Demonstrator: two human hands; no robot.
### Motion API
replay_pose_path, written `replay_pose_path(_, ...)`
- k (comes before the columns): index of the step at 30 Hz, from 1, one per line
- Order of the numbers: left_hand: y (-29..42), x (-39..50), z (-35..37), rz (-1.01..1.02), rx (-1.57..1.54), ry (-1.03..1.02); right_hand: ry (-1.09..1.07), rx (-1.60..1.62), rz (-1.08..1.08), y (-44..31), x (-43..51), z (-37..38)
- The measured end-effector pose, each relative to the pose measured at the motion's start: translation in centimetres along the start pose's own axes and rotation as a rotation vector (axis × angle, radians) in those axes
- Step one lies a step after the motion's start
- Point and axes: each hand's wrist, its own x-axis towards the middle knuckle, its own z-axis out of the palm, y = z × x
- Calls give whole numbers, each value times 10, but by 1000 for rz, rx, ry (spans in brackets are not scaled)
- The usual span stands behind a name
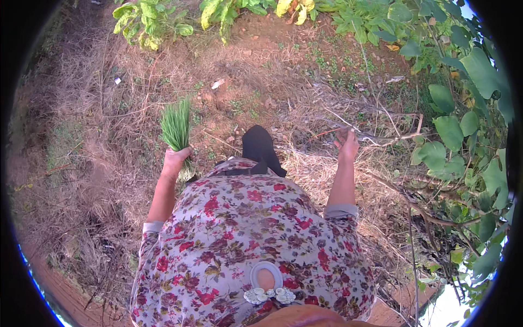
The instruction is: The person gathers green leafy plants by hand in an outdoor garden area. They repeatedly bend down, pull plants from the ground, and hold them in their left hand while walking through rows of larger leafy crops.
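Observation:
My left hand [177,160] grips a bunch of thin, grass-like green leaves [176,124] near its lower ends. The blades point up and away from me, and a few pale ends hang below my fist. Out to the right, my right hand [348,144] hovers over dry grass with its fingers partly curled. A thin reddish-orange strip [325,133] shows beside those fingers; whether I hold it or it lies behind them is unclear. Between my hands, one dark shoe [258,143] juts forward from under my flowered top [253,229].
Dry grass [102,163] and reddish soil [261,45] cover the ground. Leafy yellow-green plants [151,18] grow ahead. A large-leaved shrub [445,135] crowds the right side, with a bare branch [400,137] reaching towards my right hand. Pale scraps [217,84] lie ahead.

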Motion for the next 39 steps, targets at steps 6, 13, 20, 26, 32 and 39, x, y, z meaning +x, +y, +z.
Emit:
replay_pose_path(6, 22, 59, 1, 87, -58, -81, 121, -33, -3, 7, -4, -12)
replay_pose_path(13, 115, 163, 75, 266, -94, -276, 170, -112, -205, 40, -2, -37)
replay_pose_path(20, 4, 32, 154, 57, -221, -207, 68, -382, 422, 168, -120, -186)
replay_pose_path(26, 7, 0, 52, 114, -443, -59, -312, -511, 455, 215, -177, -145)
replay_pose_path(32, 82, 87, 60, -1, -460, -160, -457, -511, 303, 127, -88, 26)
replay_pose_path(39, 417, 605, 232, -141, -371, -221, -419, -609, 202, -170, 391, 506)
